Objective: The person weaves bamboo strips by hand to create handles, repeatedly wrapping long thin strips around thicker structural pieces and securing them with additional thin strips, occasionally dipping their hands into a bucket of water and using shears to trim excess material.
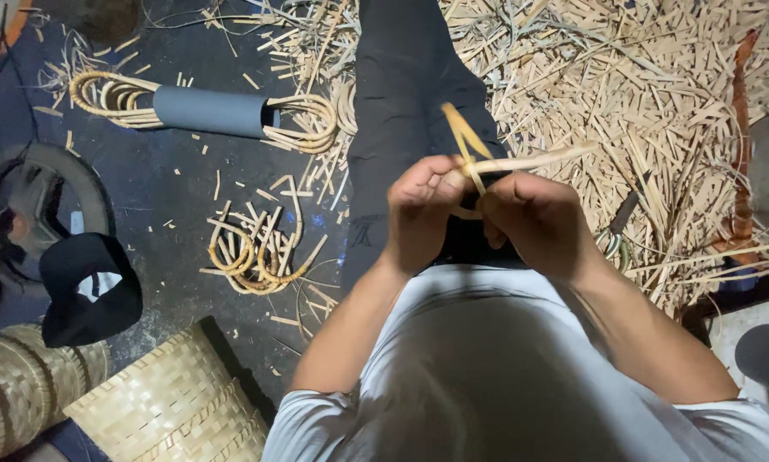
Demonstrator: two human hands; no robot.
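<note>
above a dark floor (170, 188) littered with offcuts, thin cane strips (495, 162) are gripped between the left hand (423, 214) and the right hand (534, 222), both closed on them; only a first bend is formed, while bent loops (256, 252) and woven baskets (170, 402) are seen nearby.

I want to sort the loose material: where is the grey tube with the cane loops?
In the head view, the grey tube lies on the dark floor at upper left, left of the person's black-trousered leg, cane loops threaded through it.
</note>
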